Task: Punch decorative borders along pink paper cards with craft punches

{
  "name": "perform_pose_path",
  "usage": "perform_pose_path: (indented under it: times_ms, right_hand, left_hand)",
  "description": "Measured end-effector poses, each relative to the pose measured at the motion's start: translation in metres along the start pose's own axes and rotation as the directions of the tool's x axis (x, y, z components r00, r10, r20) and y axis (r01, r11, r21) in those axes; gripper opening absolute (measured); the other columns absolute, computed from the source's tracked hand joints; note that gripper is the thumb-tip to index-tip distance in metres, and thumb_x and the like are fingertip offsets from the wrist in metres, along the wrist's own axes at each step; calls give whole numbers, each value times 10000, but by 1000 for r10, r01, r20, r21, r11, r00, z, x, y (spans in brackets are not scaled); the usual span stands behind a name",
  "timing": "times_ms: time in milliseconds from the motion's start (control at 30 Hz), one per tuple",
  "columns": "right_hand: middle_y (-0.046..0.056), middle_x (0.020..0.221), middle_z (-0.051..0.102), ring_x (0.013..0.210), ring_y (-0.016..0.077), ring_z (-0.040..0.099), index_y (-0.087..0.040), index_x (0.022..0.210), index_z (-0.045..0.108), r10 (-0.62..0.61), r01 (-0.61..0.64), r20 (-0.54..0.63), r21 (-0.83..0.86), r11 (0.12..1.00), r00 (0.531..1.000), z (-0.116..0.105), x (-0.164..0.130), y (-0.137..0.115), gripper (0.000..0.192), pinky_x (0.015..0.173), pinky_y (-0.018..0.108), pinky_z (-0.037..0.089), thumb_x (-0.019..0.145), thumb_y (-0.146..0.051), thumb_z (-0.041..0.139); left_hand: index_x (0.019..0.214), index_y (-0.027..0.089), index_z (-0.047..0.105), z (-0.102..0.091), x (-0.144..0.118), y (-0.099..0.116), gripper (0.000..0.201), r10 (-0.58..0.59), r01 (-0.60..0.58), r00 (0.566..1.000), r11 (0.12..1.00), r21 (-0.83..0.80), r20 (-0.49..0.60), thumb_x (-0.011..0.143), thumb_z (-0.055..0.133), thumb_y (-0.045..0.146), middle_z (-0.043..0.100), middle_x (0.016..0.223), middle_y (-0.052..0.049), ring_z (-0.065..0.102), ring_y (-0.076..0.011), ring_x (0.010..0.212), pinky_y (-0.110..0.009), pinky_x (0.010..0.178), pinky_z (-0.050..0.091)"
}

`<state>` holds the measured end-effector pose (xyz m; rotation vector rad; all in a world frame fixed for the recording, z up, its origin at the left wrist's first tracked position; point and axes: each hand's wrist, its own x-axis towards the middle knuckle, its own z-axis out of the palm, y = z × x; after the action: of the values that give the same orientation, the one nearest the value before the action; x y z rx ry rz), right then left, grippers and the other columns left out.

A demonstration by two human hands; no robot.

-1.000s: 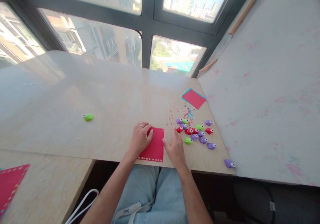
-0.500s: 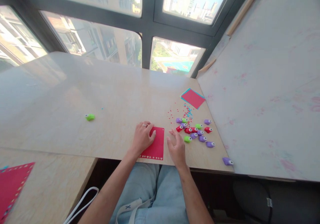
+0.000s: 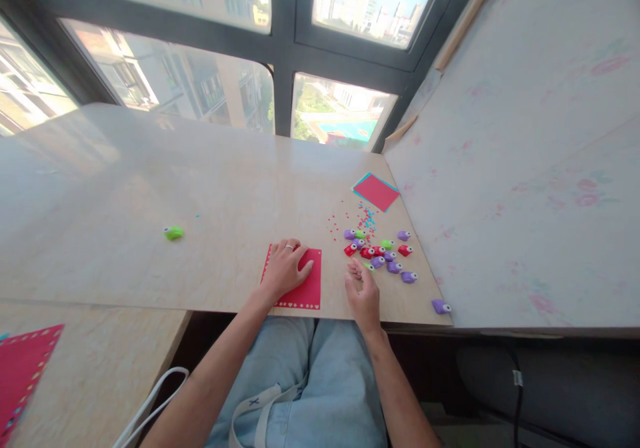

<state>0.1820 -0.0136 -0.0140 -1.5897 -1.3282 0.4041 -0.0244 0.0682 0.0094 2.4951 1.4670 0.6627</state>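
My left hand (image 3: 287, 269) lies flat with spread fingers on a red sheet of paper (image 3: 305, 287), pressing it to the table. Small cut-out shapes, hearts among them, run along the sheet's bottom and left edges. To the right of the sheet, my right hand (image 3: 364, 293) hovers with loosely bent fingers and the thumb apart, holding nothing that I can see. Just past its fingers, partly hidden, is a green craft punch (image 3: 369, 267). Beyond it sit several more punches, including a red one (image 3: 351, 250) and a purple one (image 3: 378, 262).
Red and blue paper sheets (image 3: 377, 191) are stacked at the back right, near scattered paper bits (image 3: 369, 219). A lone green punch (image 3: 174, 233) sits to the left. A purple punch (image 3: 441, 307) lies by the wall. Another punched red sheet (image 3: 30, 368) is at lower left.
My right hand has shifted right, away from the sheet and toward the punches, its fingers bending more. My left hand stays on the sheet. The whole view has shifted slightly.
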Motion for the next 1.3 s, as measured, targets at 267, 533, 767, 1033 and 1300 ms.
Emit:
perform_pose_path:
  times_ms: [267, 533, 767, 1033, 1300]
  right_hand:
    - [141, 1143, 688, 799, 205, 676, -142, 1445, 427, 144, -144, -11, -61, 988, 990, 6, 11, -11, 648, 752, 361, 544, 823, -292, 535]
    - [44, 754, 708, 739, 241, 665, -115, 1487, 401, 233, -169, 92, -446, 879, 968, 6, 35, -30, 673, 699, 326, 467, 846, -279, 521]
    - [68, 917, 735, 844, 238, 679, -191, 1339, 566, 198, -131, 102, -458, 879, 975, 8, 36, -33, 467, 742, 323, 465, 894, -318, 501]
    - [94, 983, 696, 890, 230, 635, -186, 1039, 669, -10, 20, 34, -299, 954, 999, 16, 32, -28, 338, 786, 330, 472, 938, -454, 489]
    - [89, 929, 667, 860, 230, 606, -188, 949, 664, -48, 46, 6, -404, 913, 999, 29, 34, -30, 344, 743, 316, 458, 917, -515, 563]
  left_hand:
    - [1085, 210, 663, -3, 1, 3, 259, -12, 12, 1000, 1000, 29, 18, 901, 584, 375, 622, 1127, -113, 527, -292, 1067, -447, 909, 376]
    - [1114, 201, 660, -2, 2, 2, 285, -24, 24, 999, 1000, 16, 24, 906, 574, 374, 618, 1130, -117, 524, -294, 1071, -454, 918, 376]
    - [1080, 209, 664, -2, 4, 3, 260, -25, 24, 999, 1000, 10, 24, 903, 573, 376, 611, 1129, -116, 514, -294, 1072, -454, 922, 369]
    - [1081, 208, 662, -4, 6, 5, 262, -39, 39, 998, 999, -1, 39, 898, 568, 371, 613, 1111, -117, 511, -298, 1063, -454, 906, 372]
    - [1092, 215, 657, -2, 6, 4, 261, -46, 46, 999, 999, -4, 23, 887, 590, 362, 615, 1100, -115, 518, -302, 1053, -456, 897, 372]
